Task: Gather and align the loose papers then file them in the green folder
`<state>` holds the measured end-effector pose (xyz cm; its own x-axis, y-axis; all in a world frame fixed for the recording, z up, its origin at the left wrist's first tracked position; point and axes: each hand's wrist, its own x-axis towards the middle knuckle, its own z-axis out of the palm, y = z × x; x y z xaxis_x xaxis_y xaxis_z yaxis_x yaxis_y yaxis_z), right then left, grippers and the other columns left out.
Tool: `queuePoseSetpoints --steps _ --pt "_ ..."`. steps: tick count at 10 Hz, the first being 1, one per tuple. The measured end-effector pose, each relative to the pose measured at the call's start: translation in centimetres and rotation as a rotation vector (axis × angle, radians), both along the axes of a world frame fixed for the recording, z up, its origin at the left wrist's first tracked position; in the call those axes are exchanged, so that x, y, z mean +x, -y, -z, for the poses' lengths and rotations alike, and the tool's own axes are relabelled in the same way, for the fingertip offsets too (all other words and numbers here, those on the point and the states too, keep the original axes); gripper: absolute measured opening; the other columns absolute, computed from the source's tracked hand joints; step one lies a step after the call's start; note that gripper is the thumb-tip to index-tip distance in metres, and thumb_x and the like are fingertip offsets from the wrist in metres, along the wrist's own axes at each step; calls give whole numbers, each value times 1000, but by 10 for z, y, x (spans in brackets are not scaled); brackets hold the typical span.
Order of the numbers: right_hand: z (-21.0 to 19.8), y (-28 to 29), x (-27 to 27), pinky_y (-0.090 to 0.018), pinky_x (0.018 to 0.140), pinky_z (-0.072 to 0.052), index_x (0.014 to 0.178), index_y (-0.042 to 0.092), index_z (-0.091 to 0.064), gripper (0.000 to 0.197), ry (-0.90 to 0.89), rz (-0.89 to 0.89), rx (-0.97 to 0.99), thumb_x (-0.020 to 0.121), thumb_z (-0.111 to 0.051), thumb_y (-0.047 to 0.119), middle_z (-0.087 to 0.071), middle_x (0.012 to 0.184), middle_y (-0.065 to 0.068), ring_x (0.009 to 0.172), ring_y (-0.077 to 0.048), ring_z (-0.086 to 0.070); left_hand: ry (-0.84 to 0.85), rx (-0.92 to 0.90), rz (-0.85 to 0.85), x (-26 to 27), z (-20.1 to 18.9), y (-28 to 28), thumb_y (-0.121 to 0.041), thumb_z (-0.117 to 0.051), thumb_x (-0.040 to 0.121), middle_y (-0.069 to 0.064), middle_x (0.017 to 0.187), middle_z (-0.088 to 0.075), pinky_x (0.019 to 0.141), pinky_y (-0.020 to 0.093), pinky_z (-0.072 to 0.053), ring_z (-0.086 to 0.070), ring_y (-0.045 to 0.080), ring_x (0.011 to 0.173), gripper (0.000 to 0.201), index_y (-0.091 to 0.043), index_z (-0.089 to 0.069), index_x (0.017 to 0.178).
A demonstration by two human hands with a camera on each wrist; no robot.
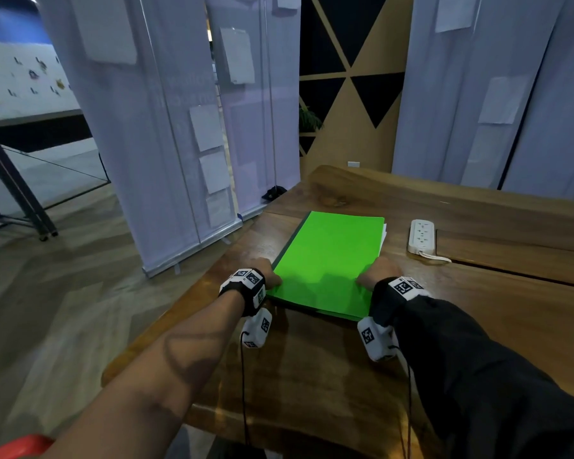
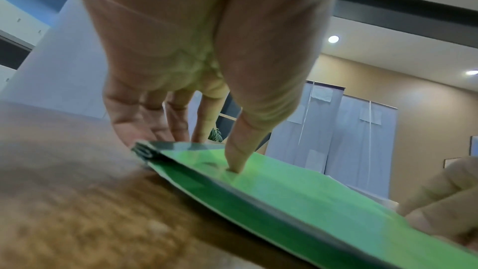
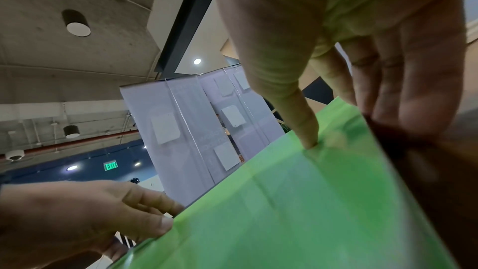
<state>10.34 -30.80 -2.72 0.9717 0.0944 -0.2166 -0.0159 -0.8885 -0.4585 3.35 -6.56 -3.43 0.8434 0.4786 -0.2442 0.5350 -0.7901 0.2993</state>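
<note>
The green folder point(image 1: 328, 260) lies shut on the wooden table point(image 1: 312, 376), spine to the left. White paper edges point(image 1: 383, 234) stick out a little at its far right side. My left hand point(image 1: 267, 276) holds the near left corner; in the left wrist view its thumb point(image 2: 236, 163) presses the cover point(image 2: 310, 201) while the fingers point(image 2: 178, 122) reach down beside the spine. My right hand point(image 1: 378, 271) holds the near right corner, with its thumb point(image 3: 308, 134) on the cover point(image 3: 284, 201) and fingers point(image 3: 372, 89) down the right edge.
A white power strip point(image 1: 421, 236) with its cord lies right of the folder. Pale roll-up banners point(image 1: 166, 127) stand off the table's left edge. A seam in the tabletop point(image 1: 511, 270) runs behind the strip.
</note>
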Motion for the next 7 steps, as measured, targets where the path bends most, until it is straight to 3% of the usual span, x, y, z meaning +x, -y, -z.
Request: queuePoseSetpoints --steps 2,4,5,6,7 --pt "-4 6 -6 -25 64 -43 103 2 -64 37 22 -33 -71 80 -76 28 -67 105 -12 78 -23 -55 -4 76 29 -2 4 -2 -41 -68 86 13 120 -66 95 36 -53 -63 28 110 50 -5 -65 121" --pt "-1 11 -4 -30 71 -51 92 7 -61 38 23 -62 -44 76 -77 38 -66 95 -9 82 -24 -62 -25 70 90 -7 1 -4 -46 -60 92 13 130 -61 95 32 -47 -58 29 118 55 -6 -60 130" --pt "1 12 -7 -33 76 -54 73 11 -50 41 32 -75 -34 76 -75 44 -66 93 -9 89 -26 -66 -35 7 75 -11 2 -13 -55 -63 86 11 142 -54 104 34 -43 -54 29 126 69 -11 -53 139" --pt "-1 14 -13 -35 76 -55 70 12 -51 47 70 -69 -36 75 -71 54 -65 90 -9 90 -28 -67 -60 -89 42 -22 -4 -14 -66 -66 77 9 154 -40 114 41 -35 -42 29 138 94 -15 -37 150" --pt "0 13 -22 -38 88 -53 109 9 -64 58 168 -70 28 78 -65 58 -66 116 -14 105 -31 -64 -45 -43 36 -32 -7 -14 -72 -65 73 9 157 -35 115 41 -33 -38 30 140 102 -16 -32 152"
